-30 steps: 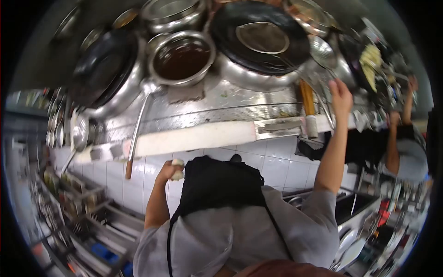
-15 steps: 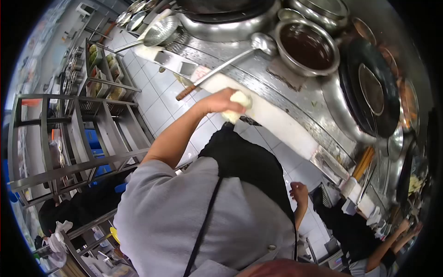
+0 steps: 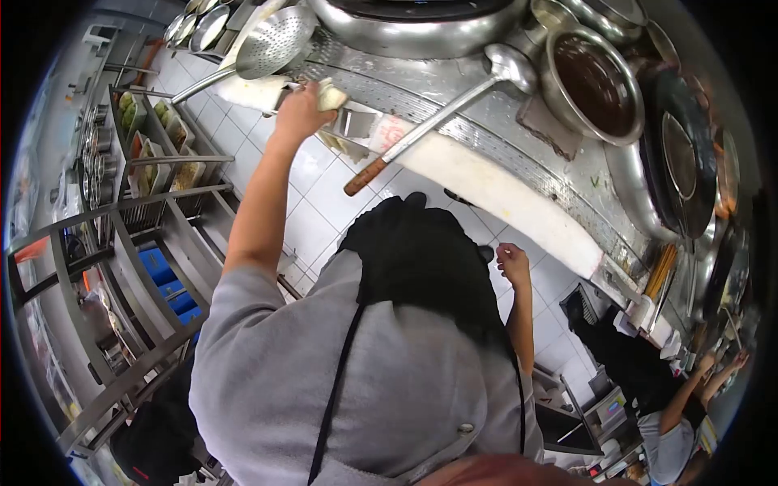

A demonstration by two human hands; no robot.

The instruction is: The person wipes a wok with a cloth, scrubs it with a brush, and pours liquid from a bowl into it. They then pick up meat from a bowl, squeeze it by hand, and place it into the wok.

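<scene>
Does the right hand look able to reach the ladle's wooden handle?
Probably yes: the right hand looks empty, and the wooden handle sticks out past the counter, with nothing over it.

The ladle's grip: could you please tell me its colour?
Brown; the ladle's grip shows best in the head view.

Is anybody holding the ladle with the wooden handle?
No, the ladle lies across the edge of the metal counter with no hand on it.
</scene>
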